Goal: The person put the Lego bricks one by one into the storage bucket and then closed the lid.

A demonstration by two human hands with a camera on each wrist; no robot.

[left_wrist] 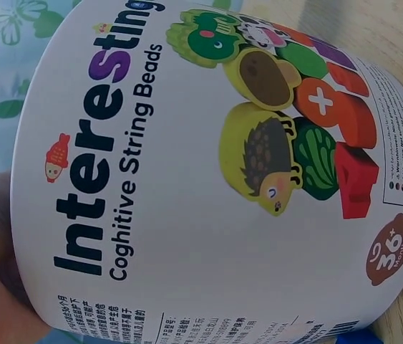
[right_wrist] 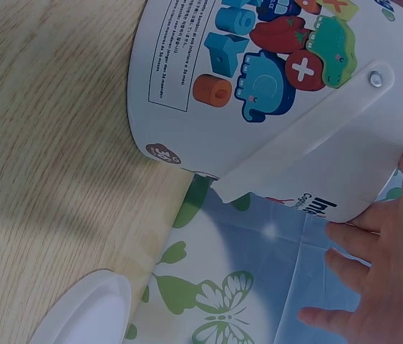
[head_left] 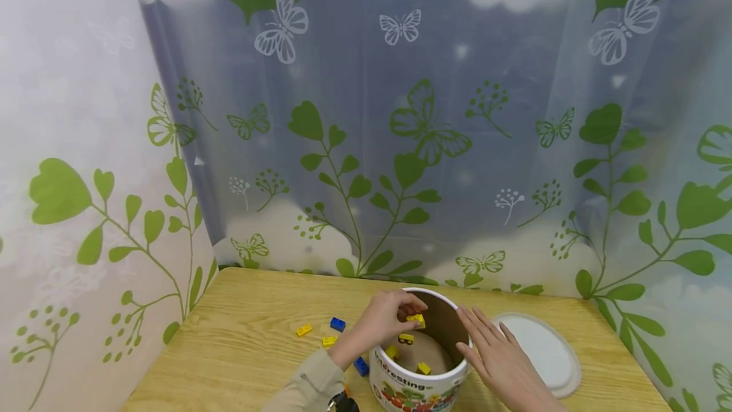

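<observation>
My left hand (head_left: 380, 322) reaches over the mouth of a round white bucket (head_left: 374, 370) and pinches a yellow toy brick (head_left: 419, 320) between thumb and fingers. Just below it in the head view is another yellow brick (head_left: 406, 339). Lower inside the bucket are more yellow bricks, one of them a small brick (head_left: 423, 369) near the front wall. My right hand (head_left: 496, 353) touches the bucket's right side at the rim, fingers straight and spread. In the right wrist view, that hand (right_wrist: 391, 265) lies against the printed wall, beside a white carrying handle (right_wrist: 294, 136).
Left of the bucket on the wooden table (head_left: 246, 336) lie loose bricks, among them a blue brick (head_left: 338, 324), a yellow brick (head_left: 304, 330) and another blue brick (head_left: 361, 366) close to the bucket. A white lid (head_left: 549, 351) lies at the right. Behind hangs a patterned curtain (head_left: 354, 81).
</observation>
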